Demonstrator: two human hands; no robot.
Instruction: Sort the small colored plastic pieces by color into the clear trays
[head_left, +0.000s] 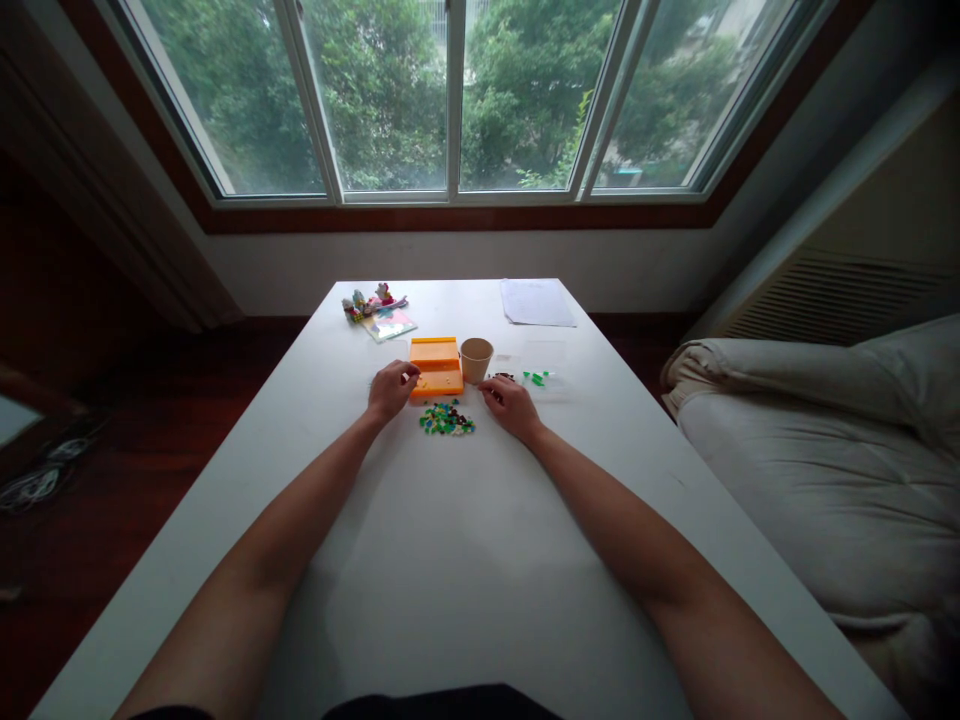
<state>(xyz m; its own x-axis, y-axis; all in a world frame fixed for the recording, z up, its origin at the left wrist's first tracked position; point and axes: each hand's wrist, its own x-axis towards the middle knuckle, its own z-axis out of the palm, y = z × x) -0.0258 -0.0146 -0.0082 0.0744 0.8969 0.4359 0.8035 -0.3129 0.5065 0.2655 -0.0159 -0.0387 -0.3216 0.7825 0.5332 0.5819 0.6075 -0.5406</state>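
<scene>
My left hand [392, 391] is at the left side of an open orange plastic case [435, 354], its fingertips pinched together over the case's edge. A few small pale pieces lie in the case's front half. My right hand [510, 404] rests near the foot of a brown paper cup [477, 362], thumb and fingers closed together. Whatever either hand pinches is too small to make out. Between my hands, on the table, lies a loose pile of tiny green, blue, cream and dark building pieces [448, 419].
Right of the cup, a clear tray holds green pieces [535, 379] and dark brown pieces [501, 377]. Small colourful toy figures [360, 305] and a pastel packet [390, 324] lie at the white table's far left. Paper sheets [537, 303] lie far right. A covered sofa [810, 430] stands to the right.
</scene>
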